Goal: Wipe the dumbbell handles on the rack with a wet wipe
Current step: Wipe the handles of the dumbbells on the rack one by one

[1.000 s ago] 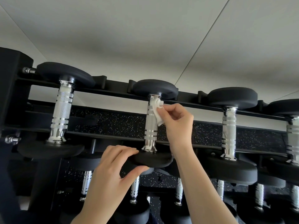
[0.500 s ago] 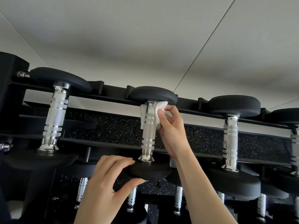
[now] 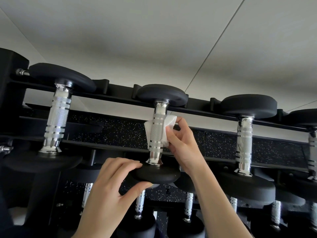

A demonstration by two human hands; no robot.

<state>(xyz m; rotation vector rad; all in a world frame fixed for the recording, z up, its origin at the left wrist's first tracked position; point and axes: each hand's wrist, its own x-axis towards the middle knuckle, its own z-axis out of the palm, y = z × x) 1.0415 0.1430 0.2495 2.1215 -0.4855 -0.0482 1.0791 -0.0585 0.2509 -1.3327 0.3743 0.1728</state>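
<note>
A dumbbell with a knurled chrome handle (image 3: 158, 127) and black rubber heads lies across the top tier of a black rack (image 3: 116, 96). My right hand (image 3: 181, 143) holds a white wet wipe (image 3: 169, 124) wrapped round the back of that handle, about halfway along it. My left hand (image 3: 111, 191) grips the near head (image 3: 155, 174) of the same dumbbell, fingers on top and thumb underneath.
More dumbbells sit on the same tier, one to the left (image 3: 57, 117) and one to the right (image 3: 244, 143). A lower tier holds several smaller dumbbells (image 3: 188, 206). A speckled black panel (image 3: 223, 143) lines the back of the rack. Pale wall fills the top.
My right hand has slid the wipe down the handle from just under the far head towards its middle. My left hand keeps its grip on the near head.
</note>
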